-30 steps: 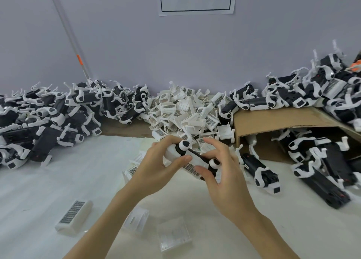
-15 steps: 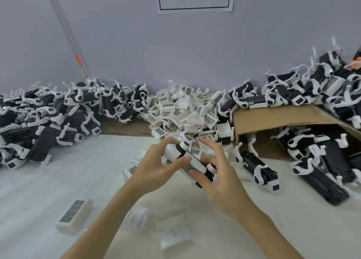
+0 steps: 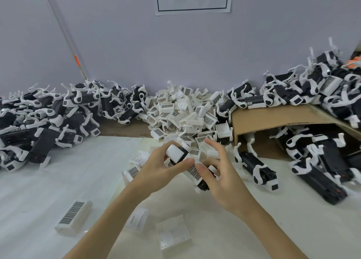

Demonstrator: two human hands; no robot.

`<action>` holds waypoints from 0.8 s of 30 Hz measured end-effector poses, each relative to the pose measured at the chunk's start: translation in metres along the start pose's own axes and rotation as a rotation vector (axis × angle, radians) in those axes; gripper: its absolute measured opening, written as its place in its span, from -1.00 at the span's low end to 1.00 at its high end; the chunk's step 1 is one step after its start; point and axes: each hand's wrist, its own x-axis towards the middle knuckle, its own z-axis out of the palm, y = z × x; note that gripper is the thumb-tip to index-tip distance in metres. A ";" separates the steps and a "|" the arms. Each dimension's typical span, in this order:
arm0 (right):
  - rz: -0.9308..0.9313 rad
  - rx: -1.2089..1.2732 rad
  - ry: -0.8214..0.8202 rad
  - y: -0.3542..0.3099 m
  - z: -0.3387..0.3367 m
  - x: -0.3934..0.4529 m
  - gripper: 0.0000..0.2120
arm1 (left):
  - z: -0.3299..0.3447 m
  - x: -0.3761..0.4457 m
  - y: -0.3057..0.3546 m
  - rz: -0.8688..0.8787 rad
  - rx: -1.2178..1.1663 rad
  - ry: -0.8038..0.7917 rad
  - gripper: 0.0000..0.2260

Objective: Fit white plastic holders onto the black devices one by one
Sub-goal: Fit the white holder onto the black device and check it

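Note:
Both hands hold one black device (image 3: pixel 202 184) above the white table, tilted from upper left down to lower right. A white plastic holder (image 3: pixel 192 170) with a barcode label sits along its body. My left hand (image 3: pixel 158 167) grips the device's upper white end, thumb pressed on the holder. My right hand (image 3: pixel 219 175) grips the lower part, its index finger lifted. A heap of loose white holders (image 3: pixel 185 114) lies just behind the hands.
Piles of black devices with white arms fill the left (image 3: pixel 45 120) and right (image 3: pixel 320 94) back of the table. A brown cardboard flap (image 3: pixel 277 118) shelters more. One device (image 3: pixel 259 170) lies right of my hands. Loose holders (image 3: pixel 73 217) (image 3: pixel 172 232) lie near me.
The held device has tilted steeper, its lower end dropping toward me. My right hand slid down along it and my left thumb came onto the holder.

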 end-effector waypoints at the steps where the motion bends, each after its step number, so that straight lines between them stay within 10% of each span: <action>1: 0.001 -0.004 -0.006 0.000 -0.001 0.001 -0.43 | 0.001 0.001 -0.001 -0.001 0.000 0.016 -0.79; 7: 0.209 0.284 0.014 -0.005 -0.006 0.001 -0.57 | 0.011 -0.001 0.000 0.103 0.315 0.174 -0.59; 11: 0.353 0.603 -0.064 -0.010 0.002 0.000 -0.57 | 0.009 -0.004 0.004 0.235 0.106 0.107 -0.61; 19: -0.050 -0.510 -0.122 -0.007 0.020 -0.011 -0.36 | 0.015 0.006 -0.004 -0.023 0.020 0.386 -0.67; 24: -0.064 -0.618 -0.039 -0.010 0.026 -0.007 -0.38 | 0.017 0.005 -0.007 0.005 0.018 0.374 -0.65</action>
